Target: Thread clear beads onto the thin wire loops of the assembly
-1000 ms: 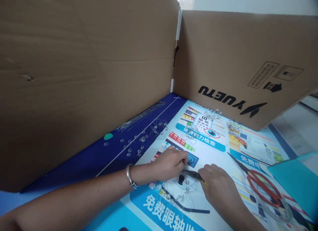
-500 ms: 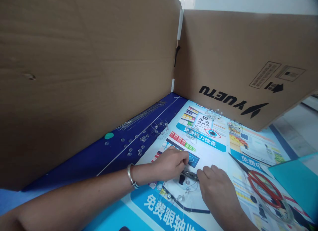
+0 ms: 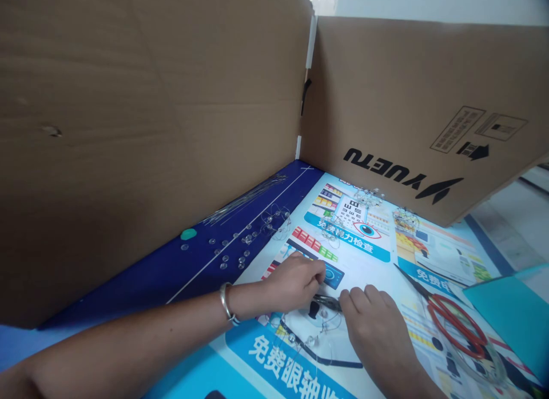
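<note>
My right hand (image 3: 373,319) is closed around a pair of pliers (image 3: 328,303), whose dark metal jaws point left toward my other hand. My left hand (image 3: 295,280), with a silver bangle on its wrist, is closed in a pinch right by the jaw tips; what lies between its fingers is hidden. Below both hands, a tangle of thin wire with clear beads (image 3: 311,342) rests on the printed sheet (image 3: 364,267). Some of its wire loops rise close to the pliers.
Scissors with red handles (image 3: 457,324) lie at the right beside a clear round ring (image 3: 493,367). Loose clear beads (image 3: 223,266) and straight wires (image 3: 244,199) are at the left. Beaded wire pieces (image 3: 405,219) sit farther back. Cardboard panels (image 3: 386,90) stand behind and left.
My right hand and the pliers have shifted very slightly to the left. My left hand keeps its place.
</note>
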{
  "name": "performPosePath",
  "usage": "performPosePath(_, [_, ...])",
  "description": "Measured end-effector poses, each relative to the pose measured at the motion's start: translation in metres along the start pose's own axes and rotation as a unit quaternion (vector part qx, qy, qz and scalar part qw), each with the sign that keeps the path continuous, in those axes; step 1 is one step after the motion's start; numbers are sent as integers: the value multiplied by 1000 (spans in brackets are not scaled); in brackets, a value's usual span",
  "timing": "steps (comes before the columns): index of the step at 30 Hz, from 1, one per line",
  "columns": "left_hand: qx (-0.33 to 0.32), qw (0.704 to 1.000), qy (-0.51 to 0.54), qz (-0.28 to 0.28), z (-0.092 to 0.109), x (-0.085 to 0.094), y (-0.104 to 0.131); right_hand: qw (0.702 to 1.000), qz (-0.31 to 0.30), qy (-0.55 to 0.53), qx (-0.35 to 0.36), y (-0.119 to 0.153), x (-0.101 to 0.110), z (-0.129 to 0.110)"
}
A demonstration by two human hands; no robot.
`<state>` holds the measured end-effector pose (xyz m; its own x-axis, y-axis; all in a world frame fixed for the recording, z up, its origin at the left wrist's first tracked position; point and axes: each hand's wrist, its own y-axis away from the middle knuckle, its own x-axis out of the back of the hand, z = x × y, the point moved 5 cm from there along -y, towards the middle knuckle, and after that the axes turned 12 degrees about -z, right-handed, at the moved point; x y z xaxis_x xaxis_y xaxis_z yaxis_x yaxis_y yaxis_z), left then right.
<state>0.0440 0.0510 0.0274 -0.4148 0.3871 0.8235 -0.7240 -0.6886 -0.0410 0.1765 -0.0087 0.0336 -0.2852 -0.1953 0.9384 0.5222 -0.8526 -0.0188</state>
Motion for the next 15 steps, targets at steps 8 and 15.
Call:
performPosePath(8, [14, 1000, -16, 4, -1, -1, 0, 999, -7, 50, 15, 1, 7, -1])
performPosePath(15, [23, 999, -13, 22, -2, -2, 2, 997, -11, 70, 23, -1, 13, -3])
